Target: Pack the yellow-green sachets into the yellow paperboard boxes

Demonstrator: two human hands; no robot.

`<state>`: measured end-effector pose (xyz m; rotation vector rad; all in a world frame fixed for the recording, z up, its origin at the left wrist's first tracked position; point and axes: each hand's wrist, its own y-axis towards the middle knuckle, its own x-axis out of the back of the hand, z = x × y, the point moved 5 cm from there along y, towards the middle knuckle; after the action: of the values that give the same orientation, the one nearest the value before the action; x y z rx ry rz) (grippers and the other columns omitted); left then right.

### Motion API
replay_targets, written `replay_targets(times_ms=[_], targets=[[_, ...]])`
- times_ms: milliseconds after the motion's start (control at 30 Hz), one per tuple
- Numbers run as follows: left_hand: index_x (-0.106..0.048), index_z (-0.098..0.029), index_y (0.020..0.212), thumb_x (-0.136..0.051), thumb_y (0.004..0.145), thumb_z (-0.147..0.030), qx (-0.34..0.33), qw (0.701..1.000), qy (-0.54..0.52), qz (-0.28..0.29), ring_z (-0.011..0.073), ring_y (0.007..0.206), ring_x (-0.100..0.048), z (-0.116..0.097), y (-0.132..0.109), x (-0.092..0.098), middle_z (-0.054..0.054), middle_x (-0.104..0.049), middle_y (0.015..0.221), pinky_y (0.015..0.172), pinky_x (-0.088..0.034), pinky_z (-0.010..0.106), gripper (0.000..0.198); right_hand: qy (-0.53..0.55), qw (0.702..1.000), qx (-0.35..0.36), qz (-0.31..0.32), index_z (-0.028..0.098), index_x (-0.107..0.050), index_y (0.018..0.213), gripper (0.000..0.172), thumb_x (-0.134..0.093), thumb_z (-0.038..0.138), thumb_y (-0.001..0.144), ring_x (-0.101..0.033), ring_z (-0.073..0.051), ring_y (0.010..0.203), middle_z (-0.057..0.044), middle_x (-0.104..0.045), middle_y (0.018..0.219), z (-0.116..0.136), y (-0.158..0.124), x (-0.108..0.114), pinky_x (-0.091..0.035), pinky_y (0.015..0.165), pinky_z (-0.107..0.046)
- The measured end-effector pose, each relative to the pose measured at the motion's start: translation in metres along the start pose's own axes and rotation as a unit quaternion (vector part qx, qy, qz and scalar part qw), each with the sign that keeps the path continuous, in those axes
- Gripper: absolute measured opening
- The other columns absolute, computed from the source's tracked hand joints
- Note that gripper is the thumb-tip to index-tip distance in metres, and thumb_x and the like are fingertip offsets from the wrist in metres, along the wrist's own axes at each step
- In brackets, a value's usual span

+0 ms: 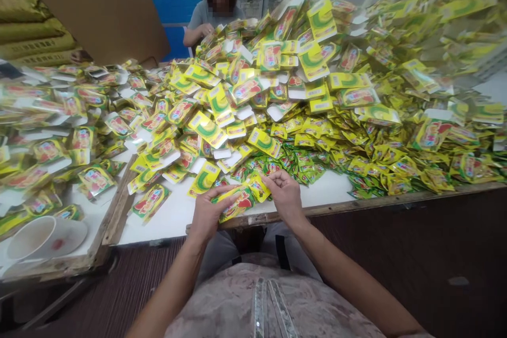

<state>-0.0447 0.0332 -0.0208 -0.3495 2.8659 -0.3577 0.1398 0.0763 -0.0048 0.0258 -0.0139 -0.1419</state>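
Note:
Near the table's front edge, my left hand (210,210) is closed around a yellow-green printed box (234,206), held on its side. My right hand (285,193) pinches a small yellow packet (259,188) at the box's right end. Whether part of the packet is inside the box I cannot tell. Just beyond my hands lies a pile of small green and yellow packets (301,163). Many more boxes, several with white flaps standing out, are heaped behind (214,129). A single box (149,202) lies flat to the left of my left hand.
A white cup (31,237) lies tipped on the left table, beside a wooden edge strip (114,211). Across the heap sits another person (219,5), one hand at the boxes. Stacked yellow sacks (34,31) and a brown board (95,5) stand at the back left.

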Motion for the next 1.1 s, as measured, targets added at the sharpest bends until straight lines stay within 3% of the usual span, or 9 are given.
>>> replay_targets(times_ms=[100, 200, 300, 500, 633, 800, 1100], targets=[[-0.073, -0.016, 0.084, -0.083, 0.051, -0.024, 0.071, 0.994, -0.088, -0.002, 0.0171, 0.070, -0.067, 0.002, -0.003, -0.005, 0.005, -0.074, 0.080, 0.070, -0.053, 0.028, 0.035, -0.035, 0.998, 0.038, -0.036, 0.020, -0.048, 0.065, 0.030, -0.063, 0.044, 0.074, -0.041, -0.009, 0.050, 0.005, -0.047, 0.054, 0.002, -0.005, 0.001, -0.032, 0.048, -0.023], [-0.073, -0.013, 0.081, -0.084, 0.048, -0.022, 0.109, 0.983, -0.150, -0.019, 0.0149, 0.063, -0.067, 0.004, -0.005, -0.006, 0.005, -0.074, 0.073, 0.064, -0.053, 0.024, 0.036, -0.052, 0.998, 0.015, 0.020, 0.020, -0.047, 0.066, 0.031, -0.062, 0.045, 0.074, -0.041, -0.010, 0.052, 0.005, -0.045, 0.056, -0.004, -0.010, -0.002, -0.033, 0.049, -0.023], [-0.073, -0.012, 0.079, -0.084, 0.048, -0.020, 0.111, 0.979, -0.171, -0.028, 0.0135, 0.061, -0.067, 0.005, -0.005, -0.001, 0.005, -0.074, 0.073, 0.062, -0.053, 0.021, 0.034, -0.069, 0.993, -0.013, 0.099, 0.020, -0.049, 0.072, 0.033, -0.070, 0.045, 0.066, -0.042, -0.010, 0.055, 0.005, -0.046, 0.060, -0.009, -0.010, -0.003, -0.034, 0.050, -0.023], [-0.073, -0.013, 0.081, -0.084, 0.049, -0.018, 0.128, 0.978, -0.166, 0.005, 0.0144, 0.060, -0.067, 0.011, -0.001, 0.000, 0.006, -0.074, 0.070, 0.061, -0.053, 0.022, 0.034, -0.110, 0.989, 0.029, 0.090, 0.021, -0.042, 0.067, 0.038, -0.073, 0.042, 0.061, -0.034, -0.009, 0.052, 0.008, -0.036, 0.057, 0.005, -0.007, 0.000, -0.029, 0.048, -0.022], [-0.073, -0.014, 0.080, -0.084, 0.051, -0.020, 0.104, 0.978, -0.179, -0.018, 0.0137, 0.062, -0.067, 0.012, 0.000, 0.002, 0.005, -0.074, 0.073, 0.064, -0.054, 0.022, 0.032, -0.123, 0.984, 0.039, 0.119, 0.021, -0.044, 0.066, 0.035, -0.071, 0.042, 0.065, -0.036, -0.009, 0.053, 0.007, -0.040, 0.057, 0.011, -0.010, -0.003, -0.029, 0.050, -0.022], [-0.073, -0.014, 0.081, -0.084, 0.050, -0.020, 0.081, 0.988, -0.134, 0.002, 0.0147, 0.069, -0.067, 0.007, -0.001, 0.002, 0.005, -0.074, 0.080, 0.069, -0.053, 0.024, 0.034, -0.090, 0.985, 0.032, 0.144, 0.019, -0.048, 0.066, 0.032, -0.066, 0.045, 0.070, -0.040, -0.010, 0.053, 0.004, -0.046, 0.059, 0.011, -0.002, 0.003, -0.031, 0.050, -0.023], [-0.073, -0.014, 0.077, -0.085, 0.048, -0.024, 0.089, 0.990, -0.111, -0.003, 0.0148, 0.066, -0.066, 0.007, -0.004, -0.008, 0.004, -0.073, 0.074, 0.067, -0.052, 0.025, 0.033, -0.165, 0.962, 0.079, 0.205, 0.019, -0.054, 0.063, 0.016, -0.063, 0.028, 0.072, -0.051, -0.013, 0.062, 0.003, -0.056, 0.062, 0.018, -0.005, -0.004, -0.040, 0.060, -0.025]])
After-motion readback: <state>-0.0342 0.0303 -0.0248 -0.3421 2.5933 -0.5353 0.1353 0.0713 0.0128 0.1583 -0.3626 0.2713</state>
